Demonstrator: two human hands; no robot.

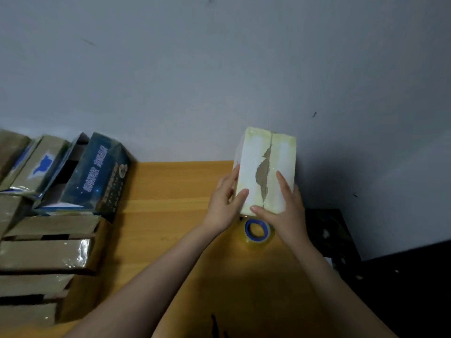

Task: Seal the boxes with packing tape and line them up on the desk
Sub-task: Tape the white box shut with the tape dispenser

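Head view, single frame, places taken from the tape roll.

Far left of the roll: brown cardboard boxes packed close together on the wooden worktop, some with glossy tape over their tops. Behind them, still left of the roll, a dark blue printed box leans with its flaps open.

Just left of and above the roll: left hand. I see the thumb laid on the top face of the white box and the fingers curled along its left side, so it grips the box.

The white box is directly above the roll in the frame, long axis pointing away from me, near end just beside the roll. A torn brown strip runs along its centre seam under clear shiny film. I cannot tell whether it touches the worktop.

The roll itself lies flat on the worktop, clear tape on a blue core.

Just right of the roll: right hand, thumb across the box's near end, forefinger straight along the top face, remaining fingers round the right side; it holds the box.

Further right: a black object, too dark to identify.
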